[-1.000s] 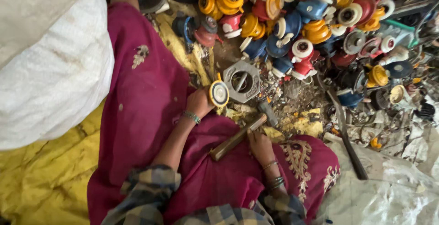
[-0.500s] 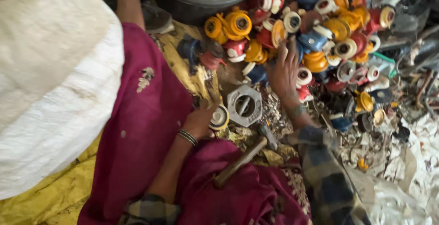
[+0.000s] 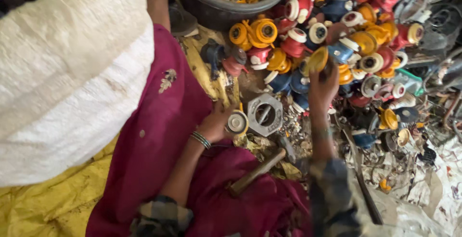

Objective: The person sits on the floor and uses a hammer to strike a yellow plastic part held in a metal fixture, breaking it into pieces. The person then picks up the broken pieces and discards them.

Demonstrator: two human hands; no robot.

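Observation:
My left hand grips a small round yellow-and-white spool part just above my lap, beside a grey hexagonal metal block. My right hand is stretched forward into a heap of red, yellow and blue plastic spools, closed around a yellow spool at the heap's near edge. A hammer with a wooden handle lies loose on the magenta cloth over my legs, between my two forearms.
A dark tub with pale rings stands behind the heap. A large white sack fills the left. Yellow sheeting lies below it. A long dark metal bar and scrap litter lie at the right.
My right hand let go of the hammer, reached forward into the spool heap and closed on a yellow spool. The left hand stayed put with its spool part. The camera tilted forward.

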